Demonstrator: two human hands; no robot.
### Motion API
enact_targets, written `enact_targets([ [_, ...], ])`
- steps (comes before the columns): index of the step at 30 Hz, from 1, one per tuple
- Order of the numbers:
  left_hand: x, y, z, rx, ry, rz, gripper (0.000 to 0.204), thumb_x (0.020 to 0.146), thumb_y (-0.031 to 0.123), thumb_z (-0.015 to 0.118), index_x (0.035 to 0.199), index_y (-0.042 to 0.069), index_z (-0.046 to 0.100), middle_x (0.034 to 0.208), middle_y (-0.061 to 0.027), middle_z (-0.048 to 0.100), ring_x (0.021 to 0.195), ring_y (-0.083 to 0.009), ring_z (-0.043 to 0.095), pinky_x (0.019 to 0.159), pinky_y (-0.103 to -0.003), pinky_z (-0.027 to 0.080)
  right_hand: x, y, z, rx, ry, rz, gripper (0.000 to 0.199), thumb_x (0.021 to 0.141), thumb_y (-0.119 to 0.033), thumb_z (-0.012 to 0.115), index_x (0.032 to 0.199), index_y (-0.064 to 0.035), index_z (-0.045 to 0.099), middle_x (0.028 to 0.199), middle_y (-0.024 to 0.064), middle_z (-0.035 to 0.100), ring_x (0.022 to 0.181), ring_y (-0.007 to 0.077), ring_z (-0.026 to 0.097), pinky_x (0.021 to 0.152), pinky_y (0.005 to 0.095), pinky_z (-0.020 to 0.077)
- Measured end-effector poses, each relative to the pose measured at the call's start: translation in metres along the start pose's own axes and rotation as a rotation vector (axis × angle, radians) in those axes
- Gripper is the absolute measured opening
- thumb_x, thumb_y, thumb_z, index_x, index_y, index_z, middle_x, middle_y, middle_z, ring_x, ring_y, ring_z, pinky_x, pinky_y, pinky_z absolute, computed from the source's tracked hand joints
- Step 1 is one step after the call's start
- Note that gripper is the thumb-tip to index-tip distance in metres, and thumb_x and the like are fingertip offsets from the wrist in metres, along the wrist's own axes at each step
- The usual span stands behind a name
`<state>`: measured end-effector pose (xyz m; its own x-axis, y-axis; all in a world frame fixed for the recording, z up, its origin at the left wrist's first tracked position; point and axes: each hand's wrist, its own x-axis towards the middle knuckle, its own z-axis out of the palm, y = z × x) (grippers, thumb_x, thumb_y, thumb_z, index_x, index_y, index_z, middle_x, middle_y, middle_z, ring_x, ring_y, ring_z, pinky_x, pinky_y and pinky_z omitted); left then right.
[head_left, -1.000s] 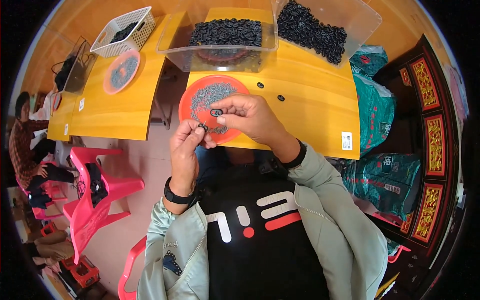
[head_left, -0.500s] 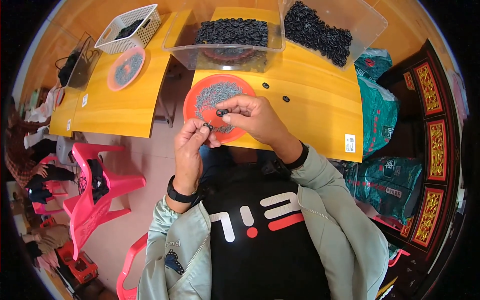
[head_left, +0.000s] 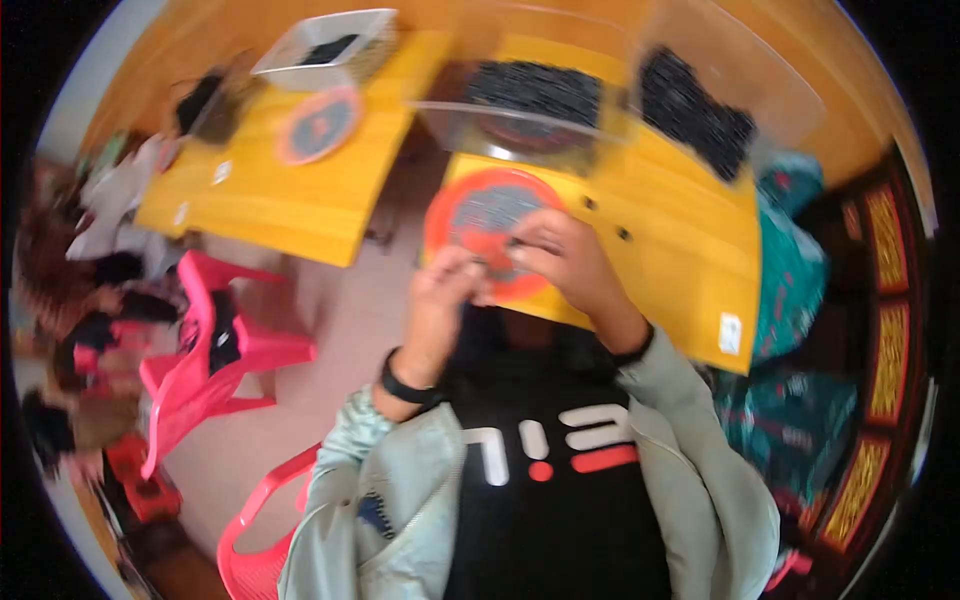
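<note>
My left hand (head_left: 448, 287) and my right hand (head_left: 568, 258) are close together over the near part of a round red-orange dish (head_left: 437, 222). Both are blurred by motion. The dish holds many small grey metal pieces (head_left: 492, 207), which look like screws. A small dark part (head_left: 480, 262) is pinched in my left fingertips. Between my right thumb and fingers is a small black oval part (head_left: 515, 243); its details are smeared. Two similar black ovals, one nearer the dish (head_left: 590, 203) and one farther right (head_left: 625, 235), lie on the yellow table (head_left: 690, 270).
Behind the dish stands a clear bin (head_left: 480, 130) of black parts, with another clear bin (head_left: 785, 105) to its right. A second yellow table (head_left: 300, 205) carries a pink dish (head_left: 352, 100) and a white basket (head_left: 385, 50). Pink chairs (head_left: 225, 360) stand left; green sacks (head_left: 790, 430) right.
The view has swung left, so the whole scene sits farther right and is blurred. Both hands stay over the dish, still pinching their small dark parts.
</note>
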<state>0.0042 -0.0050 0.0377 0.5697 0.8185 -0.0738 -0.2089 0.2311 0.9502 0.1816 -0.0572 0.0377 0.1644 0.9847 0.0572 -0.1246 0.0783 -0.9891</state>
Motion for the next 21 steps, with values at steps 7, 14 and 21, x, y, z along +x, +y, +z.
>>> enact_targets([
  [7, 0.000, 0.004, 0.005, -0.091, -0.076, -0.027, 0.010, 0.090, 0.016, 0.052, 0.086, 0.007, 0.053, 0.072, 0.0009, 0.056, 0.065, -0.0078, 0.053, 0.062, -0.021, 0.043, -0.003, 0.017, -0.007, 0.044, -0.030, 0.013, 0.017, 0.081, 0.001, 0.061, 0.097, -0.0003, 0.056, 0.090, 0.0047, 0.061, 0.083, 0.0108, 0.059, 0.075, 0.0246, 0.0477],
  [14, -0.002, 0.003, -0.007, -0.074, -0.059, 0.017, 0.011, 0.091, 0.016, 0.051, 0.085, 0.006, 0.051, 0.071, 0.0010, 0.054, 0.064, -0.0072, 0.052, 0.060, -0.020, 0.041, 0.004, 0.016, 0.002, 0.077, -0.032, 0.041, 0.017, 0.081, 0.004, 0.061, 0.097, 0.0000, 0.057, 0.089, 0.0028, 0.060, 0.081, 0.0088, 0.058, 0.073, 0.0219, 0.0465],
  [21, 0.002, -0.003, -0.001, -0.056, -0.065, 0.023, 0.009, 0.089, 0.011, 0.051, 0.086, 0.003, 0.054, 0.068, 0.0001, 0.053, 0.061, -0.0070, 0.051, 0.056, -0.021, 0.043, 0.000, 0.018, -0.007, 0.097, -0.006, 0.025, 0.018, 0.082, 0.003, 0.061, 0.099, -0.0003, 0.057, 0.089, 0.0017, 0.060, 0.081, 0.0074, 0.056, 0.073, 0.0198, 0.0448],
])
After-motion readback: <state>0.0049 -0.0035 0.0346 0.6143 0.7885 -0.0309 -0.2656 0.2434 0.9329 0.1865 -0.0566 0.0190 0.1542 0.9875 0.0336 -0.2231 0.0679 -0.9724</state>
